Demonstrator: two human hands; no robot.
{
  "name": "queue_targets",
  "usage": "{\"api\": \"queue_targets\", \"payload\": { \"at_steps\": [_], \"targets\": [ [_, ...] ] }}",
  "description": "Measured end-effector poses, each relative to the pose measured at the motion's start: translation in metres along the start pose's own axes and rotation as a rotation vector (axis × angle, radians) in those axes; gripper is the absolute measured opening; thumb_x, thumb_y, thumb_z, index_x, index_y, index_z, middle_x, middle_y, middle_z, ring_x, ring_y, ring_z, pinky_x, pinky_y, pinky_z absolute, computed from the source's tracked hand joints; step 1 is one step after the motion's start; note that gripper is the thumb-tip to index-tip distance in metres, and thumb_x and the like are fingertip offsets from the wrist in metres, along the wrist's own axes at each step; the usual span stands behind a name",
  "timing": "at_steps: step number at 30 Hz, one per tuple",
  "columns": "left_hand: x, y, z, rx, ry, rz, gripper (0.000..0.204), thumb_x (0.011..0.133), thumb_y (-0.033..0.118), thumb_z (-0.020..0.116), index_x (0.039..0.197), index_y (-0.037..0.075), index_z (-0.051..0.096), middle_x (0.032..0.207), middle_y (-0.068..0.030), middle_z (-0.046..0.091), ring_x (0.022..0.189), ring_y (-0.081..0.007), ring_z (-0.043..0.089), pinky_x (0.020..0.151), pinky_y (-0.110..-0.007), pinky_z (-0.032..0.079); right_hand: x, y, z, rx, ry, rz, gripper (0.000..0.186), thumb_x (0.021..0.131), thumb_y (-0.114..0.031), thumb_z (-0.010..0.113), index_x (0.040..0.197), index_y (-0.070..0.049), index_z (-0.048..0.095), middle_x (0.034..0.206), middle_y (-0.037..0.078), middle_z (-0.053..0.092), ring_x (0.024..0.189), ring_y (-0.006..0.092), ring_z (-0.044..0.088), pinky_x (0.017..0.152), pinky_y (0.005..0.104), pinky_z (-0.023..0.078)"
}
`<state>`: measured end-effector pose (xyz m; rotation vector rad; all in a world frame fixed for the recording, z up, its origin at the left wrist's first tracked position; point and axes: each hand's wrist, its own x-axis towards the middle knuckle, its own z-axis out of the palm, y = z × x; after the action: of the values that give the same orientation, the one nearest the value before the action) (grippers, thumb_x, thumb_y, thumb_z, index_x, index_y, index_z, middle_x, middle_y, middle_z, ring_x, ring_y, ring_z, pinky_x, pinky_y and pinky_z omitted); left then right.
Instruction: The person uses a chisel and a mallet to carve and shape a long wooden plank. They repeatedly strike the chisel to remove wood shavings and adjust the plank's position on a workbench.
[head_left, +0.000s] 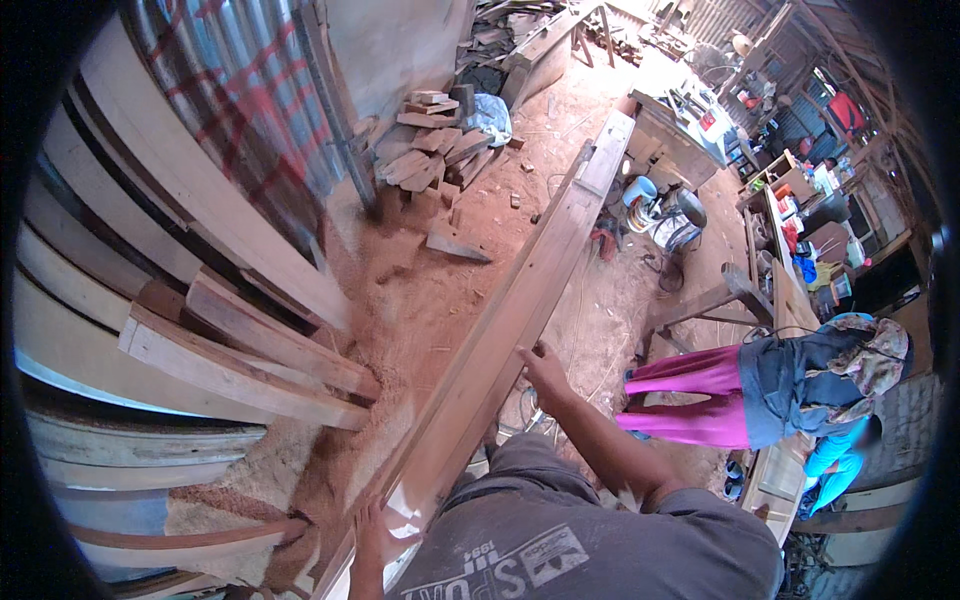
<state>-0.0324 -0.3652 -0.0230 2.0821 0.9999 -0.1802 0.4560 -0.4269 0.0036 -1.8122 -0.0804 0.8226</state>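
A long wooden plank (522, 298) runs diagonally from the bottom of the view toward a wooden bench at the far end. My left hand (377, 540) grips the plank's near end at the lower left, beside my body, with the fingers along its edge. My right hand (540, 372) is farther up, with fingers curled on the plank's right edge. My dark grey shirt covers the bottom middle and hides part of what lies below.
Boards (240, 355) lean along the corrugated wall at left. A woodpile (430, 150), buckets (640, 193) and a trestle (715, 300) stand ahead. A person in pink trousers (690, 375) stands close at right, another in blue (835, 465) beside them. A cluttered bench (775, 200) lines the back right.
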Motion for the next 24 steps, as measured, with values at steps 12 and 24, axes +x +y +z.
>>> {"api": "queue_targets", "payload": {
  "at_steps": [12,24],
  "targets": [
    [0.018,0.022,0.011,0.089,-0.05,-0.218,0.128,0.051,0.053,0.094,0.148,-0.003,0.03,0.141,-0.0248,0.049,0.138,-0.0418,0.042,0.118,-0.05,0.034,0.003,-0.024,0.014,0.251,0.085,0.056,0.053,0.101,-0.023,0.064,0.144,0.004,0.047,0.136,0.016,0.061,0.121,0.0261,0.057,0.106,0.04,0.045],
    [-0.051,0.156,-0.106,0.309,0.248,-0.169,0.109,0.063,0.054,0.089,0.147,0.004,0.042,0.142,-0.026,0.051,0.135,-0.0417,0.05,0.111,-0.053,0.043,0.003,-0.04,0.023,0.919,-0.755,0.17,0.081,0.097,-0.075,0.041,0.152,-0.015,0.045,0.152,0.007,0.052,0.138,0.0328,0.049,0.116,0.0537,0.038]
  ]
}}
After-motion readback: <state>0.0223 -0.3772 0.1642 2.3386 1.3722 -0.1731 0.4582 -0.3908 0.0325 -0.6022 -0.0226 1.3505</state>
